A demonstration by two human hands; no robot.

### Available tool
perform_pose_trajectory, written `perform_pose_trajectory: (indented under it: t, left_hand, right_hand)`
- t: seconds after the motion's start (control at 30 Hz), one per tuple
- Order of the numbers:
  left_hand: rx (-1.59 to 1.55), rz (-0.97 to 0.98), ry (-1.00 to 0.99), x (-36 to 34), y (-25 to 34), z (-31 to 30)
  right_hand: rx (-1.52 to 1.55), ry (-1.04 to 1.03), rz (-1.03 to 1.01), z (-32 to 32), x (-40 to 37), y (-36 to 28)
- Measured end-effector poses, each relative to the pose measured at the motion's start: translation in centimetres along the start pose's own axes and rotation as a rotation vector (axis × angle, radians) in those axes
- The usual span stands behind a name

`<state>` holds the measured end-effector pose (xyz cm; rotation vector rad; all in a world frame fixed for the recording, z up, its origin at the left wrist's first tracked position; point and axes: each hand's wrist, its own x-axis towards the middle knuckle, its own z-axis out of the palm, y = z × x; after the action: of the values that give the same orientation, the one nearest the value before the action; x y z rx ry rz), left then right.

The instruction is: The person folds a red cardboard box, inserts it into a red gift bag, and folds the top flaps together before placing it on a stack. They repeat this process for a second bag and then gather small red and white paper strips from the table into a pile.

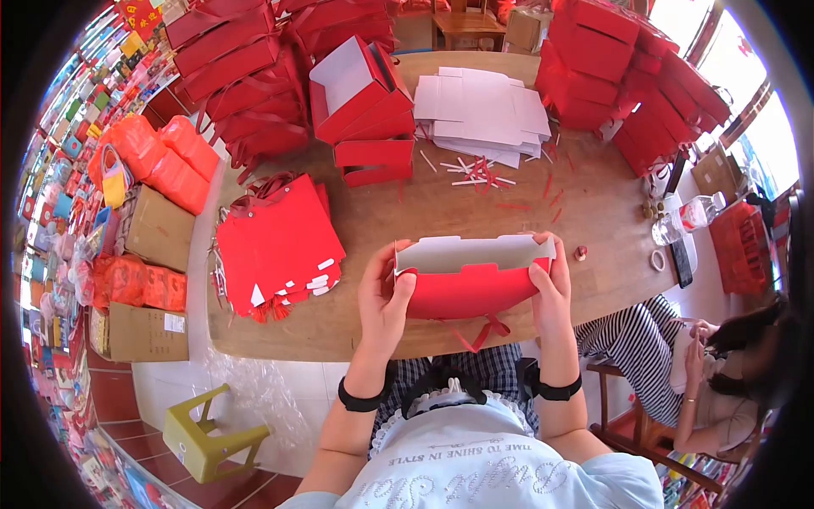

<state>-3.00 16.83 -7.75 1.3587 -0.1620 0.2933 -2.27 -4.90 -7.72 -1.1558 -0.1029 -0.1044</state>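
Note:
A red cardboard gift box (471,293) with a pale inside is held up over the table's near edge, its open side facing up. My left hand (384,293) grips its left end, thumb on the red front and fingers behind. At the right end my right hand (551,284) holds it the same way. A red ribbon (485,332) hangs below the box. Left of my hands lies a stack of flat red box pieces (280,242) with ribbon handles. Beyond the box are loose white and red strips (475,172) and a pile of flat white cardboard (482,106).
Made-up red boxes (360,93) stand at the back, with more stacked at back left (246,76) and back right (593,59). A water bottle (688,218) and a tape roll (658,260) lie at right. Another person (704,365) sits there. A green stool (208,433) stands left.

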Motion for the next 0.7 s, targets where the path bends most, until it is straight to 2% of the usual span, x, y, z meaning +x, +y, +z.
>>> perform_pose_trajectory:
  t: [0.07, 0.13, 0.2, 0.23, 0.3, 0.33, 0.4, 0.47, 0.57, 0.63, 0.7]
  left_hand:
    - [-0.044, -0.128, -0.037, 0.1, 0.6, -0.2]
    - [-0.069, -0.171, -0.013, 0.2, 0.9, -0.2]
    - [-0.095, -0.213, 0.009, 0.2, 1.0, -0.1]
    - [-0.048, -0.168, 0.016, 0.3, 1.0, 0.0]
    - [-0.001, -0.119, 0.027, 0.3, 1.1, 0.2]
    - [0.072, -0.077, 0.076, 0.2, 1.2, 0.5]
    - [0.148, -0.041, 0.123, -0.3, 1.5, 0.7]
    - [0.317, 0.057, 0.15, -0.5, 1.7, 0.8]
    - [0.349, 0.166, 0.147, -0.7, 1.2, 0.5]
    - [0.29, 0.136, 0.153, -0.8, 1.5, 0.6]
    - [0.41, 0.199, 0.148, -0.8, 1.3, 0.3]
  right_hand:
    - [0.0, -0.015, 0.005, -0.2, 0.1, 0.1]
    - [0.0, -0.033, 0.006, -0.2, 0.0, 0.2]
    - [-0.133, 0.056, 0.03, 0.1, -0.2, -0.1]
    - [-0.134, 0.056, 0.03, 0.2, -0.1, -0.1]
    - [-0.361, 0.113, -0.165, 0.5, 0.0, -0.2]
    - [-0.361, 0.107, -0.166, 0.7, 0.0, -0.3]
    - [-0.547, 0.21, -0.322, 1.0, -0.4, -0.2]
    - [-0.527, 0.233, -0.346, 1.2, -0.8, 0.3]
    - [-0.496, 0.274, -0.403, 1.2, -0.7, 0.7]
    - [-0.466, 0.248, -0.377, 1.1, -0.6, 0.6]
    - [-0.494, 0.231, -0.344, 1.2, -0.6, 0.1]
